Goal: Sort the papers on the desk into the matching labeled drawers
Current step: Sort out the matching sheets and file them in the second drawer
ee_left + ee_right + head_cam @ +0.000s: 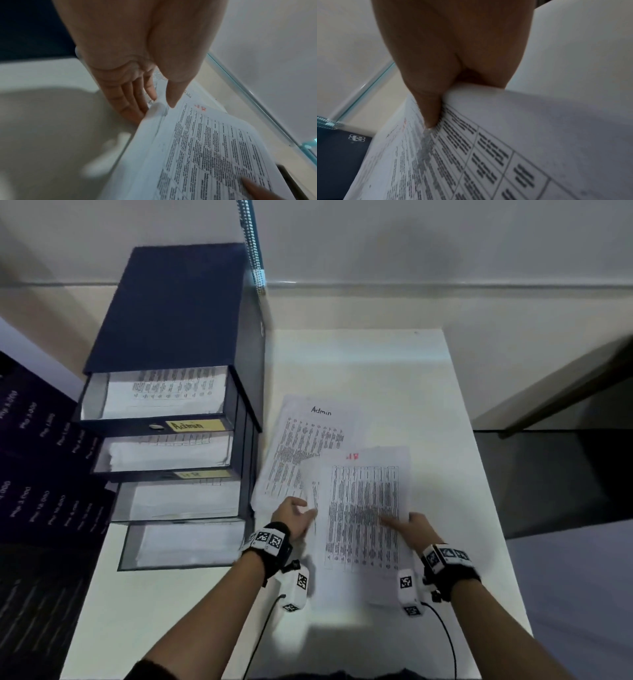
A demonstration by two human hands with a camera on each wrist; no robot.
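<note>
A printed table sheet with a red "HR" heading [363, 508] [205, 148] [488, 148] is lifted slightly off the white desk [428, 392]. My right hand [407, 523] [436, 108] pinches its right edge, thumb on top and fingers hidden beneath. At the curled left edge, my left hand [298, 518] [157, 108] holds it between the thumb and the fingers below. Partly under it lies a sheet headed "Admin" [308, 446]. The dark blue drawer cabinet [178, 313] stands to the left with several drawers pulled out. Its yellow labels read "Admin" [195, 425] and "HR" [202, 474].
Paper stacks lie in the open drawers. A metal gooseneck [251, 244] rises behind the cabinet. A dark board with printed text [41, 474] leans at the far left. The desk's right edge [479, 474] drops to a dark area.
</note>
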